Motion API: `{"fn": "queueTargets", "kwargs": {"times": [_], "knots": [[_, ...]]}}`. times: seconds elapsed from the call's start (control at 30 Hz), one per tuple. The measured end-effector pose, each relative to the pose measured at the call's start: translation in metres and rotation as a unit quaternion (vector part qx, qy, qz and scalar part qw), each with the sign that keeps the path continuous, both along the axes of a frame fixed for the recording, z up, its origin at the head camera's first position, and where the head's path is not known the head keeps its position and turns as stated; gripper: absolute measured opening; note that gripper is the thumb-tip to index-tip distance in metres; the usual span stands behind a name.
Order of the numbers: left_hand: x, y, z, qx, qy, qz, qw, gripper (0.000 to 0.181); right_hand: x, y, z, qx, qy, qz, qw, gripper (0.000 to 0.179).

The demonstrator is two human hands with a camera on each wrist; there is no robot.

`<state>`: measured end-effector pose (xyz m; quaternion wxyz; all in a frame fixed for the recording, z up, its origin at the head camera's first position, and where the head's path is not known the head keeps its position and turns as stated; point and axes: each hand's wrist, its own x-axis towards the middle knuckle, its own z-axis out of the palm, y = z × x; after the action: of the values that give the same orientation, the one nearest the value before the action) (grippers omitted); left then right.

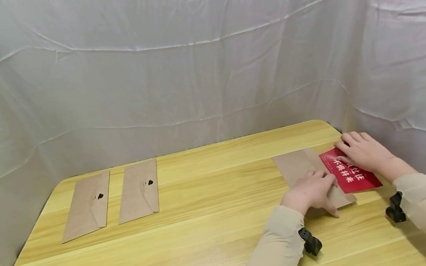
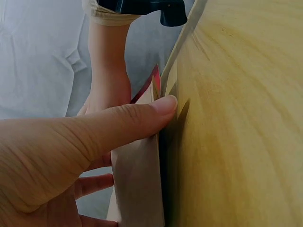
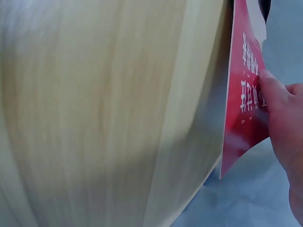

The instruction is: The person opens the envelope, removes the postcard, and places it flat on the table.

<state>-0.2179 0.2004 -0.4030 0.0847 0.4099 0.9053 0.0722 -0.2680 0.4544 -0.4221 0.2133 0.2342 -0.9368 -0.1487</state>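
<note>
At the right of the table, my left hand (image 1: 310, 191) holds a brown paper envelope (image 1: 295, 166), its thumb (image 2: 137, 116) lying across the near edge and its fingers over the paper. Right beside it, my right hand (image 1: 364, 153) pinches a red card (image 1: 349, 172) printed with white characters. The card's left edge overlaps the envelope's flap side in the head view. In the right wrist view the right thumb (image 3: 272, 85) presses on the printed face, and the card's lower corner stands off the table. The right fingers behind the card are partly hidden.
Two more brown envelopes, one at the far left (image 1: 86, 206) and one beside it (image 1: 138, 191), lie flat on the wooden table (image 1: 166, 261), each with a small black mark. A grey-white curtain (image 1: 187, 76) hangs around the table's back and sides.
</note>
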Motion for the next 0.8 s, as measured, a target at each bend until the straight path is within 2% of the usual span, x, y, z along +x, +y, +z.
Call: {"fn": "queueTargets", "kwargs": {"times": [0.27,0.8], "knots": [[0.004,0.000,0.001,-0.016,-0.001,0.015,0.9998,0.059,0.004,0.009,0.002,-0.001,0.004,-0.007,1.0000,0.047],[0.004,-0.004,0.003,-0.028,-0.004,0.006,0.9996,0.058,0.008,0.019,-0.003,-0.011,0.007,-0.028,0.9995,0.043]]}}
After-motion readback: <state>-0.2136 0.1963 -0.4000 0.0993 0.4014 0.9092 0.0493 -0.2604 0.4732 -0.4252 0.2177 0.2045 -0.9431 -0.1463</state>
